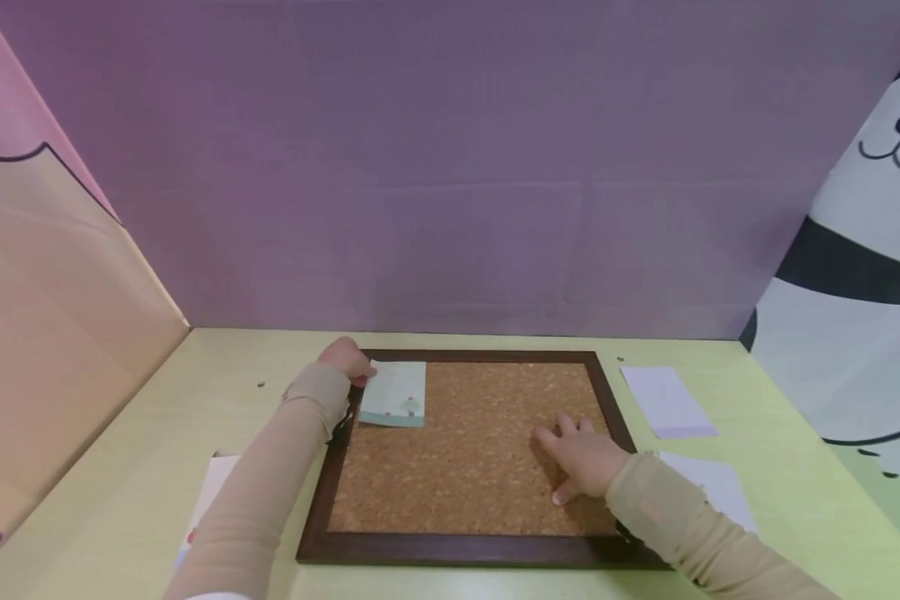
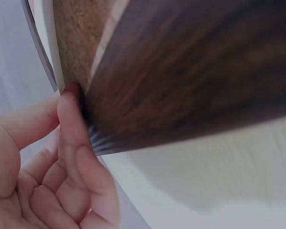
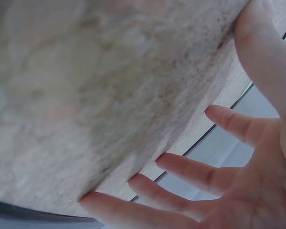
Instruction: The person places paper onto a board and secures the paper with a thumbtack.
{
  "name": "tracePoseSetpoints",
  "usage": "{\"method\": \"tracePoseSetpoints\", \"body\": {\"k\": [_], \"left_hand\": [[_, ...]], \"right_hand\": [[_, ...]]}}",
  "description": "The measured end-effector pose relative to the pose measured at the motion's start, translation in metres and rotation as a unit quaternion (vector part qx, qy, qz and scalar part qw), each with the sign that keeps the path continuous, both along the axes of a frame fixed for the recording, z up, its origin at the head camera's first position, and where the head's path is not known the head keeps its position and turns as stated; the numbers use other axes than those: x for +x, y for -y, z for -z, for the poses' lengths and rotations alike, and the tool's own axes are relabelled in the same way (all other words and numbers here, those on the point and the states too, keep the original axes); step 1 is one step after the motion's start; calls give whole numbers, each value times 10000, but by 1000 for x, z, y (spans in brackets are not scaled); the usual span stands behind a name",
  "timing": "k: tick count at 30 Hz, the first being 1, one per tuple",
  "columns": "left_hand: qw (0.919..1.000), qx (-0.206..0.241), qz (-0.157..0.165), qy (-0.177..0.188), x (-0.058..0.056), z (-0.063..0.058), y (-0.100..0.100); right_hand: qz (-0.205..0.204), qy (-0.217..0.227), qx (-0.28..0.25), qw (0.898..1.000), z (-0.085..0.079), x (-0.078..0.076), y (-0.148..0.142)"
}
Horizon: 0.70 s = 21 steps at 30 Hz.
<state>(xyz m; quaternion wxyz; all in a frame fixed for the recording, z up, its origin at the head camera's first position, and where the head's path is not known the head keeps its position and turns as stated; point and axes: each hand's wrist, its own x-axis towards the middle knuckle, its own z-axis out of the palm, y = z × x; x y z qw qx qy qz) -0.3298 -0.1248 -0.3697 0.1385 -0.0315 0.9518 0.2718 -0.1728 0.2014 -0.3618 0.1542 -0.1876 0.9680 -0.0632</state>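
We see a corkboard (image 1: 465, 467) in a dark wooden frame (image 1: 450, 547), lying on a pale yellow-green table (image 1: 120, 467). The left hand (image 1: 347, 361), at the frame's upper left corner, pinches a pale note (image 1: 393, 390) by its upper left corner, between thumb and index finger. The note is over the board's upper left part, just inside the frame, and we make out a teal band along its lower edge and a small printed picture near its lower right corner. From these angles we cannot be sure whether its lower edge lies flat on the cork.

The right hand (image 1: 585, 460) has its fingers spread, their tips touching the cork on the board's right side, well apart from the note.

On the table to the right of the board we count 2 papers: a lavender sheet (image 1: 667, 402) and, nearer, a whitish sheet (image 1: 716, 487), partly covered by the right sleeve (image 1: 712, 533). To the left, 1 more paper (image 1: 208, 496) shows beside the left sleeve (image 1: 258, 483).
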Motion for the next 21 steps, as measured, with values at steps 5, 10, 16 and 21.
{"method": "tracePoseSetpoints", "body": {"k": [5,10,16,21], "left_hand": [[9998,-179,85,-76,3,-4,-2],[9992,-323,170,-166,8,-8,-3],[9991,-346,160,-158,9,-9,-4],[9991,-386,134,-130,5,-6,-4]], "right_hand": [[16,18,7,10000,-1,0,1],[33,35,43,10000,-2,0,1],[56,20,55,10000,-1,-1,1],[16,-2,47,10000,-1,-1,1]]}}
